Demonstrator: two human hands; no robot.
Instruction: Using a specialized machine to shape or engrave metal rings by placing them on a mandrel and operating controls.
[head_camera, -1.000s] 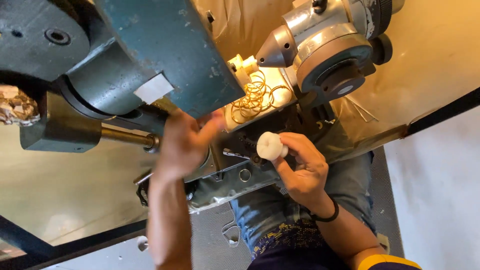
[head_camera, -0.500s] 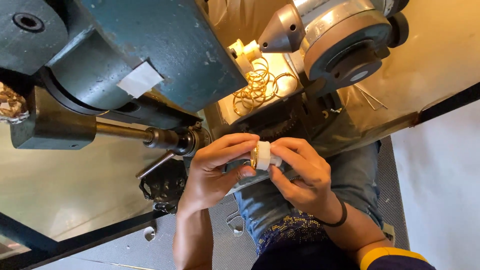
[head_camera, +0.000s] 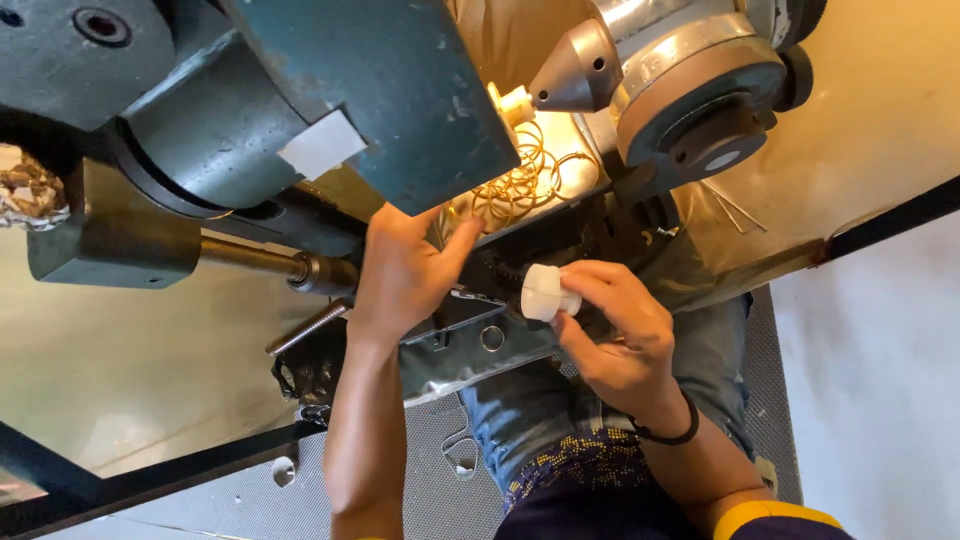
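My right hand (head_camera: 615, 335) grips a small white plastic cylinder (head_camera: 545, 292) by its fingertips, in front of the machine's dark carriage. My left hand (head_camera: 405, 270) is stretched up toward a pile of thin brass-coloured wire rings (head_camera: 520, 185), its fingers spread and its fingertips at the edge of the pile, with nothing in them. A second small white part (head_camera: 512, 101) sits against the silver cone-shaped machine tip (head_camera: 575, 75) above the rings.
A big blue-green lathe body (head_camera: 330, 90) fills the upper left, with a steel shaft (head_camera: 270, 262) sticking out toward my left hand. A grey round machine head (head_camera: 700, 90) stands upper right. My knees in jeans (head_camera: 560, 420) and a grey floor mat (head_camera: 230, 480) lie below.
My hands were together on the white cylinder half a second ago. Now my left hand has let go and moved up to the wire rings, while my right hand keeps the cylinder.
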